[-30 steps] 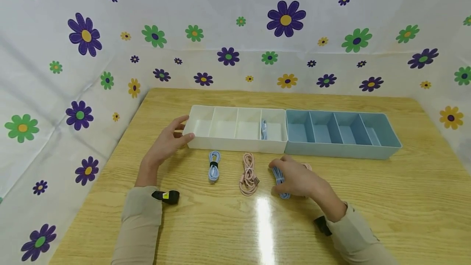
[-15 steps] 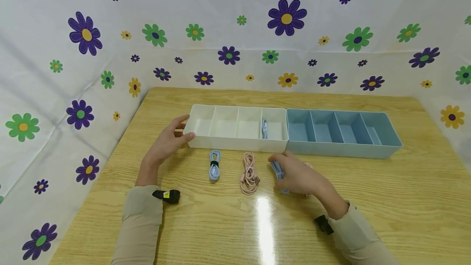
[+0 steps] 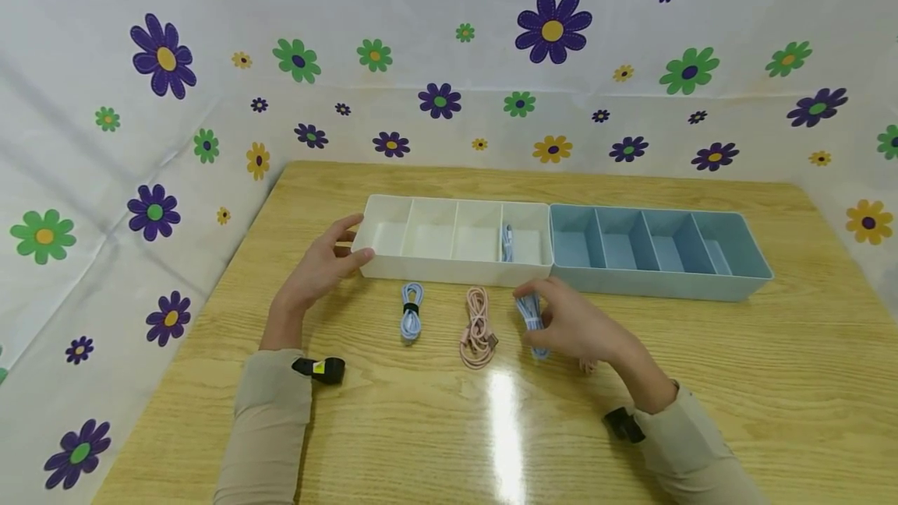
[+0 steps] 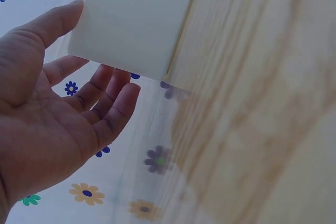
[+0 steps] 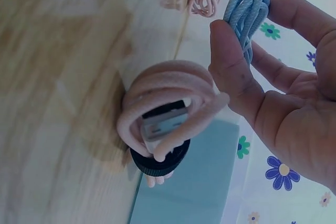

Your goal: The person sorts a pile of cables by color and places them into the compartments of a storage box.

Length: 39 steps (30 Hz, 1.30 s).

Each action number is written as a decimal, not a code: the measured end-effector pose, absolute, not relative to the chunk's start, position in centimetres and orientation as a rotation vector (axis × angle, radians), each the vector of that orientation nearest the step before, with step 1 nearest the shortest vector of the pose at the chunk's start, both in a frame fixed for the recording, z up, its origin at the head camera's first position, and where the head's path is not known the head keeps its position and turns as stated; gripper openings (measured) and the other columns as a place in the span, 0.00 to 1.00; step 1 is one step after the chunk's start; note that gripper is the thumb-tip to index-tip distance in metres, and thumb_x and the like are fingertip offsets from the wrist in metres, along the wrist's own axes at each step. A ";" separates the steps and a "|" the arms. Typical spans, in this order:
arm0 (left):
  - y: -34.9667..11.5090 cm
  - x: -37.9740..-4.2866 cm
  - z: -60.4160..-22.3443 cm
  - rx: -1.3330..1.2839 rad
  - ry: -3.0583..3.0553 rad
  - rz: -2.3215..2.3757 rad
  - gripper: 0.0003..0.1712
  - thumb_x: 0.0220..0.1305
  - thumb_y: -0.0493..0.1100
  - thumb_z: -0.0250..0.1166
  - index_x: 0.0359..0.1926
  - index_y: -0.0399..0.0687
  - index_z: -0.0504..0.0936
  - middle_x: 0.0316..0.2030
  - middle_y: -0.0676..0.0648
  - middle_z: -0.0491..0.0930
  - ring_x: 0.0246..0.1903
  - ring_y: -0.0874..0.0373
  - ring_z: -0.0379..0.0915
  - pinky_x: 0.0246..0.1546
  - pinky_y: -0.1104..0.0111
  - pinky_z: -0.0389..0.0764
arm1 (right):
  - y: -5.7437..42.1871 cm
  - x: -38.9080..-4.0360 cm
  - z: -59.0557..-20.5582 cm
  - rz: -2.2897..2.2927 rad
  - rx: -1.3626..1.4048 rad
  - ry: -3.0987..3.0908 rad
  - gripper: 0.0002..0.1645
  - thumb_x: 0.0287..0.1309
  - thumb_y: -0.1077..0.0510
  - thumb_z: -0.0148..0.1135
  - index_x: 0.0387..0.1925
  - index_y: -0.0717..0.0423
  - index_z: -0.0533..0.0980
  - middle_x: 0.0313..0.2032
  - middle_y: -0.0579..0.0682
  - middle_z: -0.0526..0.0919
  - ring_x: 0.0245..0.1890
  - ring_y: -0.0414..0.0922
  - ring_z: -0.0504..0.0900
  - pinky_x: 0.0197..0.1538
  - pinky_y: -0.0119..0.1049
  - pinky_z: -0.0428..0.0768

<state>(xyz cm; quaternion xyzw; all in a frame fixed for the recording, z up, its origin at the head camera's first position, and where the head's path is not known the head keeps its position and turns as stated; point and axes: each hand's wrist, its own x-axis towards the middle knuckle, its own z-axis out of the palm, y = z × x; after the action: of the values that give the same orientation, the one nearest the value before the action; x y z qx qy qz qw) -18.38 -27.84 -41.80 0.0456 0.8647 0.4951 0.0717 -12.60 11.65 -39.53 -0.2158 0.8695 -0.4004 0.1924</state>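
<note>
My right hand [image 3: 578, 326] pinches a bundled light-blue cable [image 3: 531, 312] between thumb and fingers, just in front of where the two boxes meet. In the right wrist view, the blue cable's loops [image 5: 247, 11] stick up between thumb and index finger. Thumb and fingers of my left hand [image 3: 316, 270] rest against the left end of a white divided box [image 3: 449, 270]; its other fingers curve loosely beside it in the left wrist view. A second blue cable [image 3: 508, 244] stands in the white box's rightmost compartment.
A blue divided box [image 3: 659, 283] adjoins the white one on the right. On the wooden table [image 3: 393, 427] lie a black-banded blue cable [image 3: 411, 322] and a pink cable [image 3: 479, 326]. Another pink cable [image 5: 170, 87], also black-banded, is mostly hidden under my right hand in the head view.
My right hand has closed in on the blue cable and brought it slightly up towards the boxes. My left hand stays at the white box. The head view has shifted slightly.
</note>
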 end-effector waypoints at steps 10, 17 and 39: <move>-27.7 -18.1 -41.6 0.123 2.580 1.500 0.42 0.70 0.51 0.62 0.78 0.55 0.53 0.65 0.35 0.64 0.56 0.40 0.67 0.51 0.53 0.74 | 11.9 -12.7 -39.0 -1.248 -0.646 2.418 0.34 0.56 0.66 0.69 0.63 0.59 0.69 0.53 0.60 0.71 0.40 0.48 0.80 0.32 0.37 0.80; -27.9 -18.2 -41.8 0.135 2.589 1.509 0.42 0.69 0.53 0.63 0.77 0.56 0.54 0.64 0.37 0.65 0.55 0.41 0.68 0.50 0.55 0.75 | 12.1 -12.8 -38.9 -1.339 -0.681 2.415 0.32 0.57 0.66 0.68 0.63 0.61 0.69 0.56 0.62 0.70 0.43 0.50 0.79 0.32 0.36 0.80; -27.8 -18.3 -41.8 0.140 2.597 1.492 0.42 0.70 0.55 0.63 0.77 0.57 0.54 0.65 0.38 0.64 0.54 0.42 0.67 0.49 0.56 0.75 | 12.7 -13.3 -38.8 -2.013 -0.591 1.654 0.25 0.60 0.74 0.59 0.57 0.56 0.69 0.54 0.59 0.72 0.44 0.43 0.80 0.44 0.33 0.81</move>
<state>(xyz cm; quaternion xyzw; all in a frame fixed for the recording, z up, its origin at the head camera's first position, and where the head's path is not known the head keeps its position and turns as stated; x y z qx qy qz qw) -18.32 -27.84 -41.77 0.0465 0.8640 0.4962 0.0715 -13.31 12.71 -38.76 -0.2152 0.6022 -0.7327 0.2328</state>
